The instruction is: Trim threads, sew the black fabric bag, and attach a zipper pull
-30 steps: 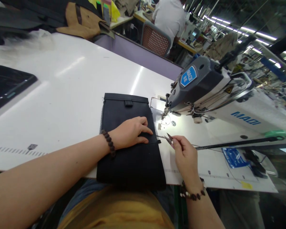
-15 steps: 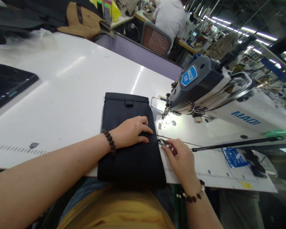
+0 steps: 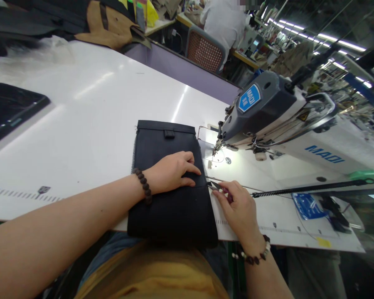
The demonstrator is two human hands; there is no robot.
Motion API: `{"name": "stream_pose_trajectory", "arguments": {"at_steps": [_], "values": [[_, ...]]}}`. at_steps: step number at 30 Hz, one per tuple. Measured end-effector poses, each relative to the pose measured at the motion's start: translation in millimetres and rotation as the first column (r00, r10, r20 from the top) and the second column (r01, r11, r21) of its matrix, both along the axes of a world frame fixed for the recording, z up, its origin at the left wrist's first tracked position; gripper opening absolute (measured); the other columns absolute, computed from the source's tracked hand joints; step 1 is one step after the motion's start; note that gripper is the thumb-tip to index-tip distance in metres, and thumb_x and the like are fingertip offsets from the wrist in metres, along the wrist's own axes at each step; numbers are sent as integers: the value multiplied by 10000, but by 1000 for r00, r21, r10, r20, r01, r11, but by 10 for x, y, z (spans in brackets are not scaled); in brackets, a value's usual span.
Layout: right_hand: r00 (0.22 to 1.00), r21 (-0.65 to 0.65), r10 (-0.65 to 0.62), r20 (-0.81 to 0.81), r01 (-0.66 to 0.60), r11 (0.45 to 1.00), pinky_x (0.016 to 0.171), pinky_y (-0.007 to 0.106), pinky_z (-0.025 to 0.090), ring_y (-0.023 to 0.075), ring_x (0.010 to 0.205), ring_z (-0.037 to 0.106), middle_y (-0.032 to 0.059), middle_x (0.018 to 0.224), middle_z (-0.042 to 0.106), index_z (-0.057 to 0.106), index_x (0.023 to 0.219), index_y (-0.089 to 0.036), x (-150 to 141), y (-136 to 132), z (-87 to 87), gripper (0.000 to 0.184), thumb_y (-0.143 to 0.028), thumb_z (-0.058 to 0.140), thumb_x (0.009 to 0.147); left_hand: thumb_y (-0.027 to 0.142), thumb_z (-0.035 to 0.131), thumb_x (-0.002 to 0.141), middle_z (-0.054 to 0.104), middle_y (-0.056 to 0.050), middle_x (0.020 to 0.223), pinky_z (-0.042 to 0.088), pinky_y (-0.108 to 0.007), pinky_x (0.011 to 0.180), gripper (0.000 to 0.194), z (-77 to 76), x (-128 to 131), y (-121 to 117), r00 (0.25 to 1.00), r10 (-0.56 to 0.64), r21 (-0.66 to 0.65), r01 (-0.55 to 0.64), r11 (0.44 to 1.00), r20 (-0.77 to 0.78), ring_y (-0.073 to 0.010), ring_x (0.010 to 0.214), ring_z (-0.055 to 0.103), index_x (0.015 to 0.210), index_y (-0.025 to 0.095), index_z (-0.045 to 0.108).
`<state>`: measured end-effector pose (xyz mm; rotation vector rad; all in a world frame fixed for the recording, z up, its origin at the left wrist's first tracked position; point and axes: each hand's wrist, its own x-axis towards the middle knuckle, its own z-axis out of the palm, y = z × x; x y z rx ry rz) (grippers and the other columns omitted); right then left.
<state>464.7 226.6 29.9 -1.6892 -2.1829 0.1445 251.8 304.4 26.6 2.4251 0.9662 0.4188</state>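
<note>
The left hand (image 3: 174,171) lies palm down while the right hand (image 3: 240,209) curls in a grip

Glossy black slab (image 3: 15,111), blue packet (image 3: 308,206), perforated chair (image 3: 205,50).

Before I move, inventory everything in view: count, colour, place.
Flat fabric-like panel: one, black, lower middle
Pointed metal snips: one, reddish handle, panel's right edge
Sewing machine: one, grey and white, right
Glossy tabletop: one, white, under panel
Flat glossy device: one, black, far left
Coiled cord: one, black, right of snips
Crinkled plastic packet: one, blue, lower right
Fabric pieces: several, tan and black, upper left
Crumpled plastic film: count unclear, translucent, upper left
Perforated chair: one, brown, upper middle
Co-worker: one, white top, beyond chair
Background clutter: too blurred to count, upper right
Left hand: one, brown bracelet, on panel
Right hand: one, brown and white bracelet, holding snips
</note>
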Motion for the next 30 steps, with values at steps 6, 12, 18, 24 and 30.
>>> {"name": "stream_pose_trajectory", "arguments": {"at_steps": [6,12,18,24,30], "values": [[1000,17,-8,-2,8,1000,599,283,368,167,632,487,31,710,546,577,839,-170,8,-7,1,207,-347,473,866,300,644,743,517,-41,935,426,-266,779,273,1,1,-3,1000,1,0,-1,1000,7,-174,876,516,1007,229,653],[1000,9,12,0,-12,1000,592,281,360,164,627,478,29,704,544,577,831,-170,2,4,-3,194,-337,485,862,306,644,744,516,-46,947,424,-270,778,280,12,2,-3,1000,-1,-7,1,1000,-7,-178,878,515,1013,228,651],[1000,-7,17,-22,-17,1000,590,293,351,166,622,468,26,705,542,586,834,-169,-44,10,-5,172,-329,523,840,306,647,742,513,-46,946,424,-272,785,286,14,-1,-3,1000,-2,-9,2,1000,-3,-179,881,513,1017,229,648],[746,-178,-239,-622,162,971,468,233,343,114,512,436,-18,643,513,560,857,-186,-46,75,-11,189,-365,566,796,307,639,748,511,-45,932,425,-267,770,280,7,3,1,1000,-6,-4,6,1000,-1,-179,873,513,1018,231,648],[725,-331,-381,-574,219,918,465,228,350,116,508,454,-25,612,514,575,857,-174,-37,29,157,289,-428,609,724,306,645,743,512,-45,928,428,-265,765,279,8,2,-1,1000,0,-7,0,1000,0,-179,872,515,1013,233,649]]}}
